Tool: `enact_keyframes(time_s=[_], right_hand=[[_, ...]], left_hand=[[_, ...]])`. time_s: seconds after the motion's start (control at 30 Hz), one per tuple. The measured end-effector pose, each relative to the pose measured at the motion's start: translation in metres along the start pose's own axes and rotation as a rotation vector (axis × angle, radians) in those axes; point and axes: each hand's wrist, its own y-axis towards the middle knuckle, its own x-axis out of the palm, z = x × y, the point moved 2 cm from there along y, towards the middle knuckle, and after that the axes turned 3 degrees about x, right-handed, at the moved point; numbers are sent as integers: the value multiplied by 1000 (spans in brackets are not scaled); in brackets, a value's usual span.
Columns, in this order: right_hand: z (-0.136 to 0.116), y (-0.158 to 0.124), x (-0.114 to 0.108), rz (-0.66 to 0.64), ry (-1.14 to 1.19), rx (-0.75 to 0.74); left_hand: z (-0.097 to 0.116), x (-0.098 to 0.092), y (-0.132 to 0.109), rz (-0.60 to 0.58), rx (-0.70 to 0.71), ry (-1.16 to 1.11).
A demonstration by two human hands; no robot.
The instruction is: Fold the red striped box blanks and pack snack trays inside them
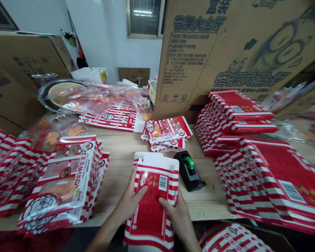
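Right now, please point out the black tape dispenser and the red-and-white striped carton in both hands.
Black tape dispenser [191,175], head view: middle of its black body.
Red-and-white striped carton [151,210], head view: its red panel, between the thumbs.

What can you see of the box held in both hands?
The box looks like glossy printed card: a plain red panel framed by red and white stripes, with a white barcode label and small food pictures near its far end. There, white flaps stick out, not tucked in. It is held lengthwise before the person, its near end at the picture's bottom edge. The left hand and right hand grip its sides, thumbs on the panel. Its underside is hidden.
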Motion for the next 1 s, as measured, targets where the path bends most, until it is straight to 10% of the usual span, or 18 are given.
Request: enact_keyframes(time_s=[0.13, 0.43, 0.77, 1.0], right_hand=[[-13, 10, -8, 152, -79, -211], [-31, 29, -5, 131, -194, -200], [-55, 35, -2, -267, -129, -186], [-84, 47, 8, -545, -277, 89]], left_hand=[[5, -1, 2, -120, -24, 18], [19, -10, 28, -12, 83, 244], [26, -10, 29, -23, 154, 419], [20, 0, 22, 44, 244, 318]])
